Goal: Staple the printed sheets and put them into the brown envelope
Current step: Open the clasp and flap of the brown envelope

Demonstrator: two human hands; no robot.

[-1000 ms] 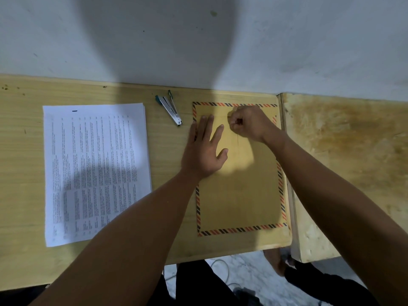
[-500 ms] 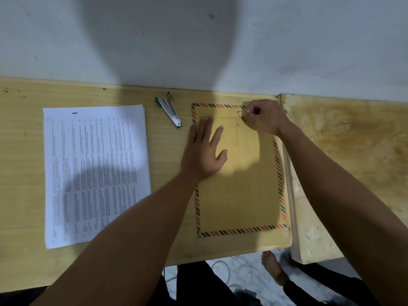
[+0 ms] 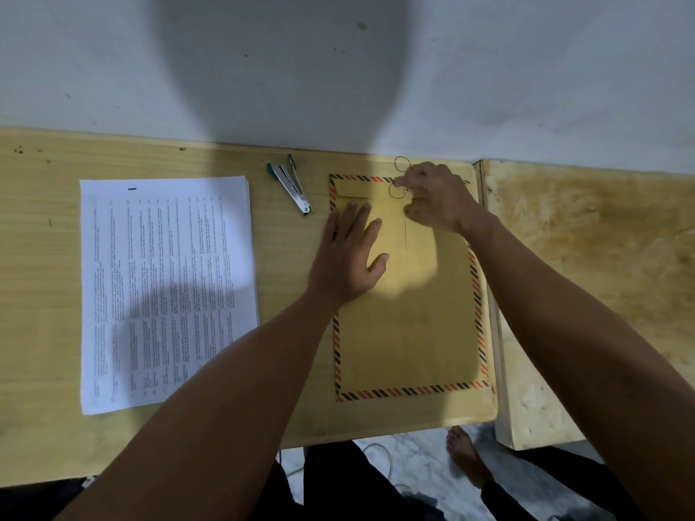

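Note:
The brown envelope [image 3: 410, 325] with a striped red and black border lies flat on the right part of the wooden table [image 3: 286, 295]. My left hand [image 3: 349, 257] presses flat on its upper left part, fingers spread. My right hand [image 3: 436, 199] pinches the thin closure string [image 3: 398, 178] at the envelope's top flap; the string loops above the flap. The printed sheets [image 3: 165, 287] lie stacked on the table's left half, with a dark staple mark near their top. A silver stapler [image 3: 291, 186] with green ends lies between sheets and envelope.
A white wall [image 3: 338, 69] rises right behind the table. A second, paler stained table [image 3: 586, 265] adjoins on the right. Below the front edge I see dark trousers, a bare foot [image 3: 466, 456] and a cable on the floor.
My right hand has moved up and to the right from the flap's middle, drawing the string out into loops above the envelope's top edge. My left hand has stayed put.

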